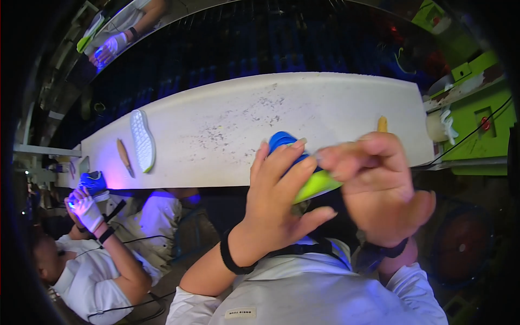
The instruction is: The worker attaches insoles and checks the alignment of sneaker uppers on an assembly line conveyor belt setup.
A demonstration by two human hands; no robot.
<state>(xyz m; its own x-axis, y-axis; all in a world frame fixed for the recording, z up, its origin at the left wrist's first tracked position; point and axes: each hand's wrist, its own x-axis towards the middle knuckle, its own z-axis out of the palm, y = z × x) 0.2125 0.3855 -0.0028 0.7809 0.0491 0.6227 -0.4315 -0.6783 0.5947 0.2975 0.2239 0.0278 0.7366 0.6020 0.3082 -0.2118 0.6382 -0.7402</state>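
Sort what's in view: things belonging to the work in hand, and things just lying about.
In hand:
- blue and lime shoe, under the fingers of the left hand
- right hand, close to it, blurred

Apparently just lying about:
- pale shoe sole
- wooden-handled tool, beside the sole
- yellowish-brown object, partly hidden

Counter (325,97): white, dark-grey flecks scattered over its middle. Shoe (317,186) at counter's near edge: bright blue and lime. Sole (142,142), counter's left part: whitish, raised cell-like pattern, lime at one tip. Slim tool (123,153), same part: brown handle. Small piece (382,124), counter's right part: mustard yellow. Machine (472,142) off counter's right end: lime green, red knob (485,123).
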